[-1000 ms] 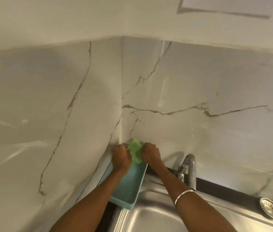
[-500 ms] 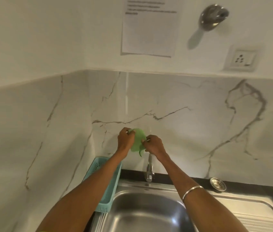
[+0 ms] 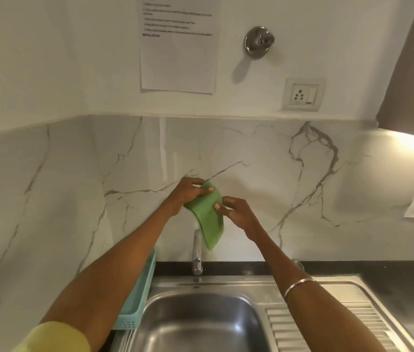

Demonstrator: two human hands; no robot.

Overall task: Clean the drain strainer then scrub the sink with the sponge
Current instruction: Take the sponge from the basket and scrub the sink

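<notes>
Fingers [image 3: 202, 191] of 2 hands — on sponge [image 3: 208, 219]

This is a small kitchen. A stainless steel sink [image 3: 201, 323] with a ribbed draining board [image 3: 328, 326] to its right is set into a dark counter [image 3: 401, 283]. Behind the sink rises a chrome tap [image 3: 196, 252] and a white marble-look backsplash [image 3: 251, 153]. Above that are a wall socket [image 3: 303, 94] and a printed sheet [image 3: 178, 47]. A teal plastic basket [image 3: 138, 298] sits left of the sink.
</notes>
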